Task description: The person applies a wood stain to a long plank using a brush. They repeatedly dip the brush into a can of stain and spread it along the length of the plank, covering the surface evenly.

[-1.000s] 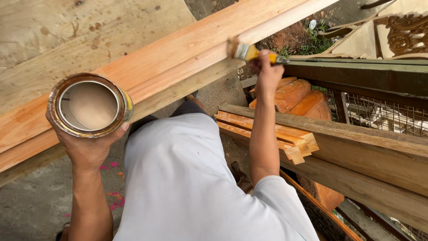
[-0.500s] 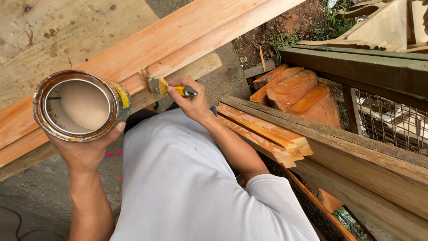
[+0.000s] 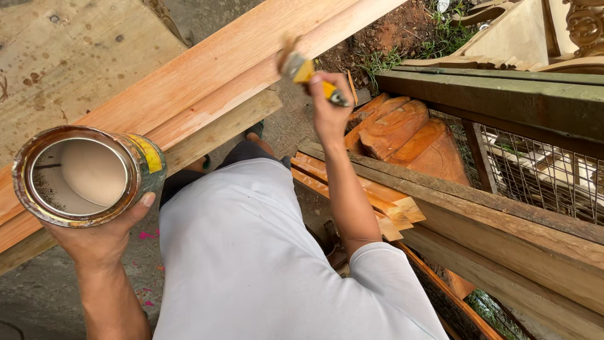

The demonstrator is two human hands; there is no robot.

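Left hand (image 3: 94, 242) cups open round metal tin (image 3: 88, 175), likely heavy, sloshy; right hand (image 3: 330, 110) clamps light, stiff yellow-handled brush (image 3: 302, 70) mid-handle.

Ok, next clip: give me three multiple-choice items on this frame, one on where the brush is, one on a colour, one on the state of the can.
1. Where is the paintbrush?
A. Inside the can
B. At the long plank
C. On the ground

2. What colour is the brush's handle?
A. Yellow
B. Blue
C. Green

3. What state is the can in?
A. Lid on
B. Lying tipped over
C. Open, pale liquid inside

Answers:
1 B: the right hand holds the bristles against the long plank.
2 A: the handle shows yellow above the fist.
3 C: the left hand holds it mouth up, with no lid.
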